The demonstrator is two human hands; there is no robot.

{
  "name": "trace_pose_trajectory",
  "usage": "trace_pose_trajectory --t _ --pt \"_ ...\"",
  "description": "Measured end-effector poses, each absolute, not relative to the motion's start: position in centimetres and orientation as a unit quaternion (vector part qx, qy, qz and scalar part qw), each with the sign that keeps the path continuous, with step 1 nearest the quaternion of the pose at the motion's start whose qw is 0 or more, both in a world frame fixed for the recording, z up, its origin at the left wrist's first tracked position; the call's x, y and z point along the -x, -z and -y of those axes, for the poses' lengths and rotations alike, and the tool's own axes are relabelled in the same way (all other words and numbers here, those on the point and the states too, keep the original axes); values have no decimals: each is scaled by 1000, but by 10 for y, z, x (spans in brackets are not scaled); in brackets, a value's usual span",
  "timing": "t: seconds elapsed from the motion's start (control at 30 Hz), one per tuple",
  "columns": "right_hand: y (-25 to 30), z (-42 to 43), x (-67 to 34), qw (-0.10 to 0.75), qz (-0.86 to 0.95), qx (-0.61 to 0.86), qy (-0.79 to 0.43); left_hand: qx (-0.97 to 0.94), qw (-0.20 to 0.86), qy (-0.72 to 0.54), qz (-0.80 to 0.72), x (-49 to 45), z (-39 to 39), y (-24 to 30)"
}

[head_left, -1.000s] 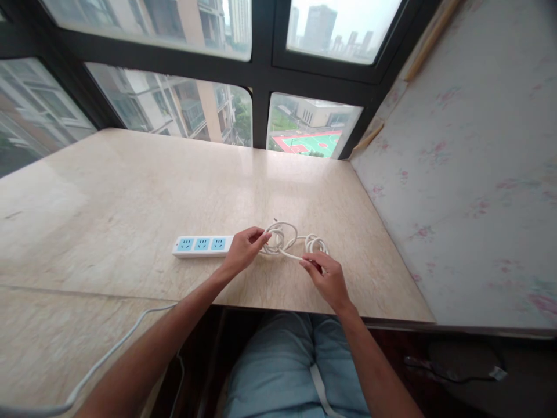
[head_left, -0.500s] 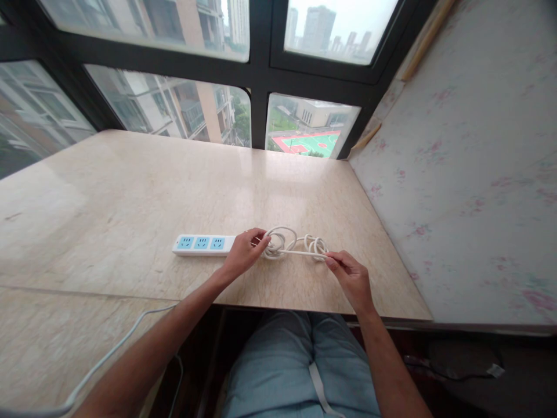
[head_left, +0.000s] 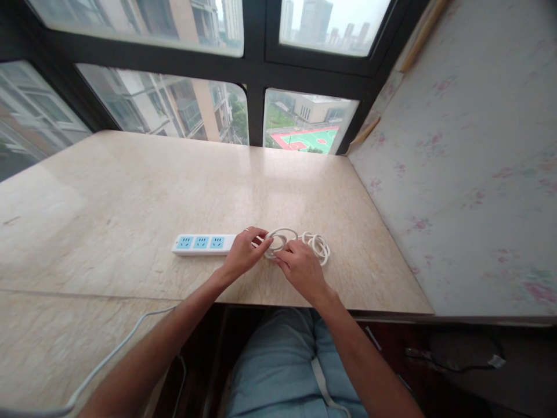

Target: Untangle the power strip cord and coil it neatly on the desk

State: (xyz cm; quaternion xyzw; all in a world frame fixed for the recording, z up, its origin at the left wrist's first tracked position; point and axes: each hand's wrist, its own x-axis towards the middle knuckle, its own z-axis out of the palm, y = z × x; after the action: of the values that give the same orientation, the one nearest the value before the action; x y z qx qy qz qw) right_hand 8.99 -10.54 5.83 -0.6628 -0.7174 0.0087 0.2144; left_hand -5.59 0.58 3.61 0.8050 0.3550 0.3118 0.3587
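A white power strip [head_left: 204, 252] with blue socket faces lies on the stone ledge, its right end hidden behind my left hand [head_left: 247, 251]. That hand is closed on the white power cord [head_left: 282, 231] where it is looped beside the strip. My right hand [head_left: 303, 268] is close by on the right, fingertips pinched on the same coil at its lower side. More of the cord lies bunched in loose loops just past my right hand. The plug end cannot be made out.
The beige stone ledge [head_left: 130, 191] reaches back to a dark-framed window [head_left: 255, 110]. A flowered wall [head_left: 470, 174] bounds it on the right. Another white cable [head_left: 114, 352] runs over the ledge's front left part. My legs [head_left: 278, 366] are below the front edge.
My right hand has moved left from the loose loops to the coil by my left hand, bringing the cord it held. My left hand has stayed nearly in place.
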Motion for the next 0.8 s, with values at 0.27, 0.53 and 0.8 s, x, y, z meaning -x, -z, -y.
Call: trace_pose_trajectory --t 0.27,0.53,0.8 --pt "-55 116 -115 239 708 663 -36 -821 313 -305 -367 58 -13 -30" --pt "-53 119 -127 355 663 656 -66 -803 363 -269 -389 55 -6 -33" --pt "-30 115 -129 492 512 686 -160 -760 498 -244 -339 57 -9 -34"
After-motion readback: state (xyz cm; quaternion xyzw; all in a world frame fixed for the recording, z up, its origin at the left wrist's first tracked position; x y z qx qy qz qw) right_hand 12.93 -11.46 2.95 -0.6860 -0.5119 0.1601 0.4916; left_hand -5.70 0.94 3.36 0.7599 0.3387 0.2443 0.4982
